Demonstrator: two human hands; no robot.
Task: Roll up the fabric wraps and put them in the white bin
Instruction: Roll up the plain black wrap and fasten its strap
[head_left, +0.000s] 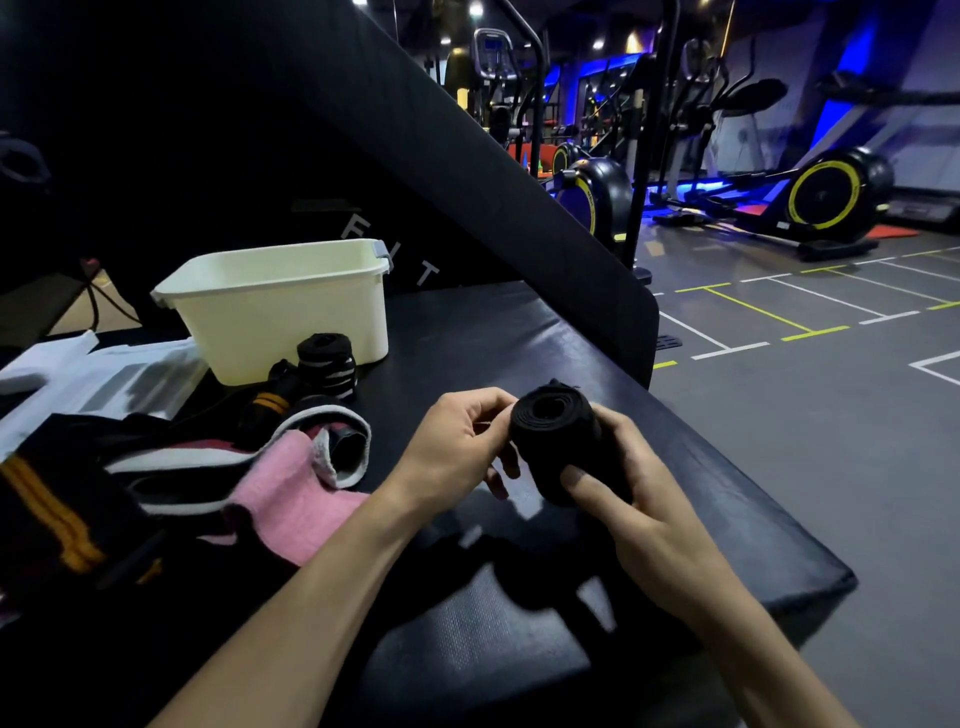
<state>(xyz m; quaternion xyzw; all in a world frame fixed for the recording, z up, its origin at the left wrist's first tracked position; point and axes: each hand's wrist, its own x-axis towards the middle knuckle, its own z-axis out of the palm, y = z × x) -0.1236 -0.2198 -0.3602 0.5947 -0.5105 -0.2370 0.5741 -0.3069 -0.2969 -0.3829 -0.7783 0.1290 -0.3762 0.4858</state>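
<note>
- Where the view begins at the far left, a black wrap with orange stripes (49, 514) lies flat on the black padded bench (701, 467), with clear plastic packaging (88, 379) behind it.
- Beside that wrap sits a loose heap of unrolled wraps: a black one edged in white (182, 460) and a pink wrap (283, 501) whose grey-lined end curls over on itself.
- Behind the heap stands the white bin (280, 306), upright and open at the top; nothing shows above its rim, and its inside cannot be seen.
- Just in front of the bin, touching or nearly touching its wall, a rolled black wrap with white stripes (326, 364) stands on end, and another black wrap with orange stripes (272, 397) lies against it.
- Right of the heap, the left hand (457, 447) is held above the bench, fingers curled, pinching the near edge of a rolled black wrap (556, 441).
- That roll is tightly wound, its spiral end facing up toward the camera, well apart from the bin.
- On the roll's right side, the right hand (639, 499) grips it, thumb pressed across the front and fingers curled behind.
- Beyond the bench, at far right, exercise bikes with yellow-rimmed wheels (826, 195) stand on a grey floor marked with white and yellow lines.
</note>
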